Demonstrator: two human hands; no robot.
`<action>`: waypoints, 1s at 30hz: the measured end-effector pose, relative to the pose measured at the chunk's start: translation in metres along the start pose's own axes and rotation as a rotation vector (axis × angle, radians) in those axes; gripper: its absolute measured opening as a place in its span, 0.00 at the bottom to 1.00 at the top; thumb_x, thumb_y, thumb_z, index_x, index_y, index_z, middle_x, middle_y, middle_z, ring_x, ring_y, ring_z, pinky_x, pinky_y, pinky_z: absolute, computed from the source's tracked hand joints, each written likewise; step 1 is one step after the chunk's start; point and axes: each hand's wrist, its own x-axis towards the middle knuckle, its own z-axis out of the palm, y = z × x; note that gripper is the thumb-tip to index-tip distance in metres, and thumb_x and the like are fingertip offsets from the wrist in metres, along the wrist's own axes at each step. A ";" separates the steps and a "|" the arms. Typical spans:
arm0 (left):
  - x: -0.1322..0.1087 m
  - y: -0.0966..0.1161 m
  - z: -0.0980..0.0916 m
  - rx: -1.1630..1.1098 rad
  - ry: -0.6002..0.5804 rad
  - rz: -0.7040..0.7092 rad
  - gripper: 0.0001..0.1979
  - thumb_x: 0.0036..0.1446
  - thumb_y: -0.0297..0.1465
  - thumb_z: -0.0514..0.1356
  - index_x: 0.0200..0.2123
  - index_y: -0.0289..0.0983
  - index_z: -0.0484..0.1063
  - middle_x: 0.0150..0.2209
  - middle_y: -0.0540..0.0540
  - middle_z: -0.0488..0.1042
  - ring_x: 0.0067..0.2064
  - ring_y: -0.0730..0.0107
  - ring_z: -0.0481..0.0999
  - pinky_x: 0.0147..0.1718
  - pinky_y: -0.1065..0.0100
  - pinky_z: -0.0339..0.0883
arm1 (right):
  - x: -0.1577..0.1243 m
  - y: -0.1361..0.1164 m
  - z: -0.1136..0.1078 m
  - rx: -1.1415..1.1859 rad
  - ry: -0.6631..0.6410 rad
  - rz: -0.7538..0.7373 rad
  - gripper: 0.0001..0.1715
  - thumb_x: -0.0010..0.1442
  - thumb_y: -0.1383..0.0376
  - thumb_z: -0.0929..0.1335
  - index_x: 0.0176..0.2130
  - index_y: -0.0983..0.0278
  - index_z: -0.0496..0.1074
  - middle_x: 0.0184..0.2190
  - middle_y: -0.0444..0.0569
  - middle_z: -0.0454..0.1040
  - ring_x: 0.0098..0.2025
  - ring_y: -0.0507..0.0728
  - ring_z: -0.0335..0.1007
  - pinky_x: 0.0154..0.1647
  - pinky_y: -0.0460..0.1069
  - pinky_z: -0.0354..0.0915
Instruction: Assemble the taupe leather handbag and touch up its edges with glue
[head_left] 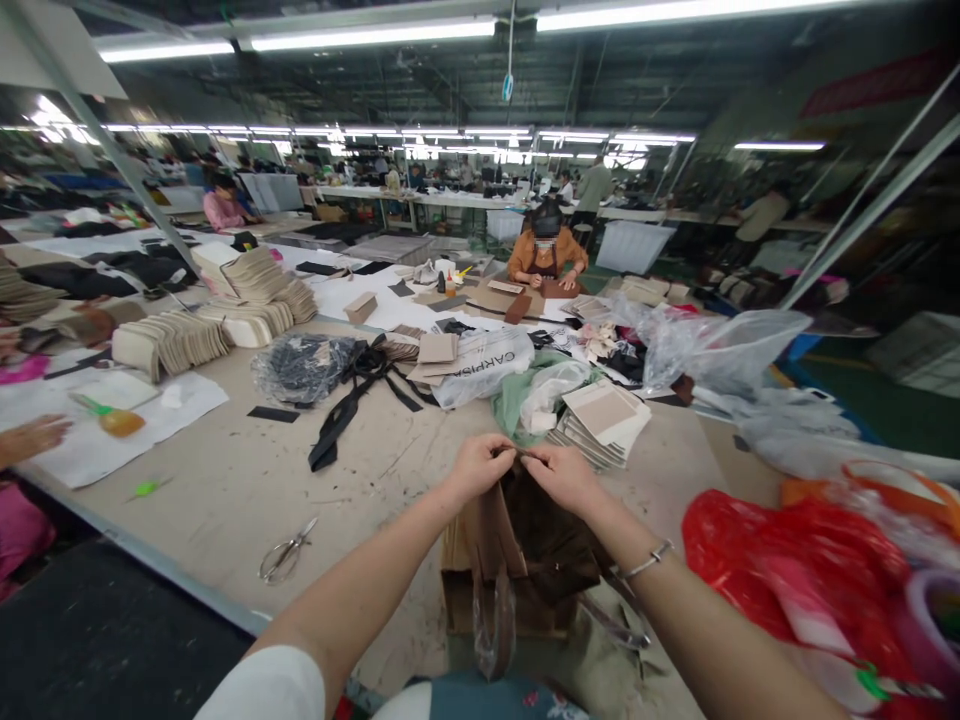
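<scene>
My left hand (480, 466) and my right hand (561, 476) meet over the table, both closed in a pinch on the top edge of a dark brown leather piece (551, 545). That piece hangs down over a stack of tan and brown pieces (480, 560) in front of me. A metal bangle (643, 565) sits on my right wrist. Just beyond my hands lies a stack of beige card pieces (604, 415).
Scissors (285, 555) lie at the near left on the beige table (225, 490). Black straps (352, 400), plastic bags (705, 350) and a red bag (780, 570) crowd the middle and right. Another person's hand (34, 438) rests at far left; a seated worker (545, 255) sits opposite.
</scene>
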 end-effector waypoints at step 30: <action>-0.008 -0.014 -0.006 -0.341 -0.030 -0.058 0.12 0.47 0.34 0.58 0.31 0.35 0.77 0.30 0.47 0.77 0.35 0.65 0.74 0.38 0.67 0.66 | -0.001 -0.064 0.012 -0.353 -0.056 0.456 0.22 0.60 0.62 0.57 0.37 0.64 0.77 0.39 0.56 0.78 0.44 0.61 0.73 0.43 0.50 0.63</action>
